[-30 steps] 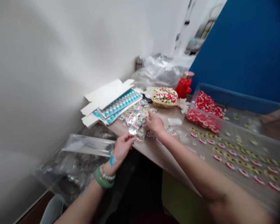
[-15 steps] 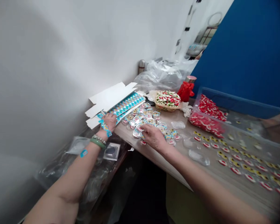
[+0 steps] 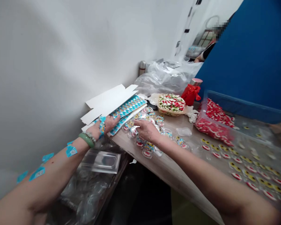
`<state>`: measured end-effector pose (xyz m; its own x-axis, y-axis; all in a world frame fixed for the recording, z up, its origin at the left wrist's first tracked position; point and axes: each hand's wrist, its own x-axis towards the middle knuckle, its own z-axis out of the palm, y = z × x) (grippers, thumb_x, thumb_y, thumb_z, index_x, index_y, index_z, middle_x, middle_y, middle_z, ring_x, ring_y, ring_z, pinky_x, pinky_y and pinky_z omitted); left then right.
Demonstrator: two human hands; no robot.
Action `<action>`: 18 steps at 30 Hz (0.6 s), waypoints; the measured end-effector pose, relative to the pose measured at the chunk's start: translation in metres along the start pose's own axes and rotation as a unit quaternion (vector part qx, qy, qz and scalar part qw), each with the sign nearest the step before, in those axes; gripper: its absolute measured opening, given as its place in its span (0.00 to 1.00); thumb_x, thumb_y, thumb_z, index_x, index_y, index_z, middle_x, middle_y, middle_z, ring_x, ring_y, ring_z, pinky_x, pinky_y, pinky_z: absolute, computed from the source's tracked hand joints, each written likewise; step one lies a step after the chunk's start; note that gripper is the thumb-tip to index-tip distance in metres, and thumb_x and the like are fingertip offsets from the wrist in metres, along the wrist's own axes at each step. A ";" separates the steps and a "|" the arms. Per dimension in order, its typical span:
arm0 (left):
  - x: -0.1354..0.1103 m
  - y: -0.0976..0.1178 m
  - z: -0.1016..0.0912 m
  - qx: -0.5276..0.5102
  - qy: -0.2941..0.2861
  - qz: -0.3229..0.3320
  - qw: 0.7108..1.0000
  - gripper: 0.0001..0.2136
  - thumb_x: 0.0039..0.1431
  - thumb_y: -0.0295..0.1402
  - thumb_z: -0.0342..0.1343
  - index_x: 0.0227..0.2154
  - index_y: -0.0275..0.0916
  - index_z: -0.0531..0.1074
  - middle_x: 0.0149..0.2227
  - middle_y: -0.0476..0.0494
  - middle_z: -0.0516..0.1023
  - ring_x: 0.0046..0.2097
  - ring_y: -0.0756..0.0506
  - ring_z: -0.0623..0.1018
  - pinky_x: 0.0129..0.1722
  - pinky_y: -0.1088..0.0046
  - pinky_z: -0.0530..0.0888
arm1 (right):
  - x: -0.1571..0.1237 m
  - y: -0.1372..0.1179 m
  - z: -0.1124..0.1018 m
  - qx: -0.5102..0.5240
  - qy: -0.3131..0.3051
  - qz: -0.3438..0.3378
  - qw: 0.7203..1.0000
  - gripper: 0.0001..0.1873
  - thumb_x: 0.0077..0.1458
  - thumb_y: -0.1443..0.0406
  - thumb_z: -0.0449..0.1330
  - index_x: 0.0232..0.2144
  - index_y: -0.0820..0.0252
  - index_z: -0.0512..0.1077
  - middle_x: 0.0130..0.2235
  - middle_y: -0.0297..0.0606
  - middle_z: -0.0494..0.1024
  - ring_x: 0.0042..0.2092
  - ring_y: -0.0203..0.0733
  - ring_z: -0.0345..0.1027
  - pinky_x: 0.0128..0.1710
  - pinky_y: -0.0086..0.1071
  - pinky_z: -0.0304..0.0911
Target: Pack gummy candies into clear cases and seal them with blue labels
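My left hand (image 3: 103, 125) rests with fingers stretched on the blue sticker sheets (image 3: 127, 107) that lie on flattened white cardboard (image 3: 107, 101) by the wall. Blue stickers cling to that hand and forearm; a green bangle sits on the wrist. My right hand (image 3: 146, 130) lies palm down, fingers curled, on a heap of small clear candy capsules (image 3: 152, 147) at the table's left end. What its fingers hold is hidden.
A basket of red, white and green candies (image 3: 171, 103) stands behind the heap, with a red bag (image 3: 190, 93) and crumpled plastic (image 3: 165, 75) beyond. A clear bin of red candies (image 3: 214, 120) and rows of small candies (image 3: 243, 162) fill the right. Clear trays (image 3: 100, 161) lie below the table edge.
My left hand rose from the clear trays below the table to the blue sticker sheets. My right hand shifted slightly across the capsule heap.
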<state>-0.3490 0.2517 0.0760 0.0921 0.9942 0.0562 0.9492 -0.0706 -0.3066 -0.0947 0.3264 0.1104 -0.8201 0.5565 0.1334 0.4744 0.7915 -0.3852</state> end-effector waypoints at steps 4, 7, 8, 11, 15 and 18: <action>0.011 -0.014 0.010 -0.022 0.025 -0.063 0.997 0.23 0.62 0.24 0.44 0.61 0.32 0.64 0.37 0.31 0.81 0.42 0.35 0.81 0.42 0.59 0.75 | 0.023 0.009 -0.004 -0.036 0.005 0.008 0.999 0.15 0.58 0.71 0.51 0.40 0.59 0.77 0.42 0.41 0.79 0.43 0.43 0.70 0.43 0.32 0.61; 0.015 -0.022 0.005 -0.023 0.033 -0.094 0.995 0.23 0.62 0.25 0.45 0.60 0.31 0.64 0.37 0.31 0.81 0.42 0.35 0.81 0.40 0.61 0.75 | 0.044 0.013 -0.003 -0.063 0.054 0.011 0.996 0.19 0.59 0.71 0.51 0.50 0.61 0.74 0.49 0.45 0.77 0.48 0.46 0.69 0.47 0.33 0.61; 0.015 -0.023 0.001 -0.028 0.031 -0.094 0.995 0.22 0.62 0.26 0.45 0.59 0.32 0.65 0.37 0.32 0.81 0.41 0.36 0.81 0.40 0.62 0.74 | 0.053 0.013 -0.003 -0.075 0.081 0.004 0.994 0.21 0.59 0.71 0.51 0.53 0.61 0.72 0.52 0.46 0.76 0.50 0.47 0.67 0.49 0.35 0.61; 0.013 -0.020 -0.014 -0.051 0.016 -0.100 0.994 0.17 0.62 0.28 0.47 0.52 0.35 0.71 0.33 0.37 0.80 0.38 0.38 0.81 0.37 0.66 0.73 | 0.078 0.008 -0.001 -0.116 0.115 -0.060 0.985 0.22 0.60 0.72 0.51 0.55 0.61 0.70 0.56 0.46 0.73 0.55 0.50 0.62 0.53 0.38 0.59; 0.012 -0.016 -0.020 -0.050 0.002 -0.099 0.994 0.13 0.63 0.28 0.45 0.39 0.37 0.76 0.30 0.38 0.78 0.37 0.39 0.80 0.34 0.69 0.71 | 0.113 0.005 0.003 -0.165 -0.004 -0.134 0.977 0.19 0.59 0.73 0.51 0.49 0.56 0.74 0.50 0.42 0.78 0.53 0.49 0.65 0.51 0.39 0.58; 0.012 -0.020 -0.016 -0.050 0.004 -0.088 0.995 0.13 0.63 0.30 0.45 0.35 0.39 0.77 0.29 0.40 0.77 0.35 0.40 0.78 0.31 0.70 0.68 | 0.134 0.010 0.004 -0.186 -0.074 -0.124 0.972 0.16 0.57 0.71 0.53 0.43 0.56 0.78 0.46 0.41 0.81 0.49 0.47 0.70 0.45 0.35 0.59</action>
<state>-0.3619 0.2636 0.0976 -0.0763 0.9911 0.1088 0.9759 0.0966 -0.1957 -0.2013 0.4082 0.1207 -0.9477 0.3170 0.0363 0.3172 0.9483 0.0015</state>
